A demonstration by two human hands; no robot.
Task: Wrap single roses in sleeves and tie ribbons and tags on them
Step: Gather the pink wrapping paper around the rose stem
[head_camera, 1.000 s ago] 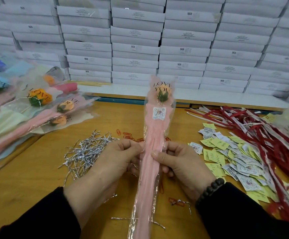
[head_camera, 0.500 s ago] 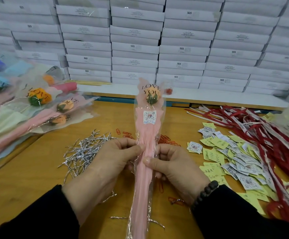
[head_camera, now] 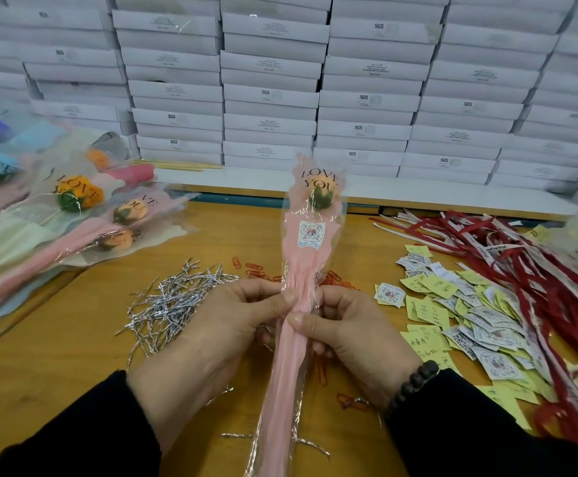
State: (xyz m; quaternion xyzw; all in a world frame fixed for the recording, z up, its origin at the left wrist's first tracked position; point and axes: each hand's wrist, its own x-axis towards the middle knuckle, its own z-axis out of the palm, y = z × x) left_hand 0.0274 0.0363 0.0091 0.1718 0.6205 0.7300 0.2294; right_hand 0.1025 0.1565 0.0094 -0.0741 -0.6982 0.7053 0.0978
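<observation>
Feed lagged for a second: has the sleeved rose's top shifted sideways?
Yes. The sleeved rose has tilted leftward against the stacked white boxes; both hands hold its middle.

Bright, even, cool-white light, apparently from overhead; no single source in frame. Soft, short shadows only, under the hands at lower centre and beneath the silver twist ties (head_camera: pixel 174 301) on the desk (head_camera: pixel 57 356). Faint specular glints along the clear film of the sleeve (head_camera: pixel 310 256) at centre and on wrapped roses (head_camera: pixel 84 215) at left. Strong wide-angle distortion: stacked white boxes (head_camera: pixel 270 94) bowed outward toward upper corners, desk edge curved. Centre reasonably sharp, printed lettering on sleeve legible. Left and right margins smeared and soft, blue and orange blooms at far left blurred. Box labels mostly unreadable. Mild compression softness throughout.
</observation>
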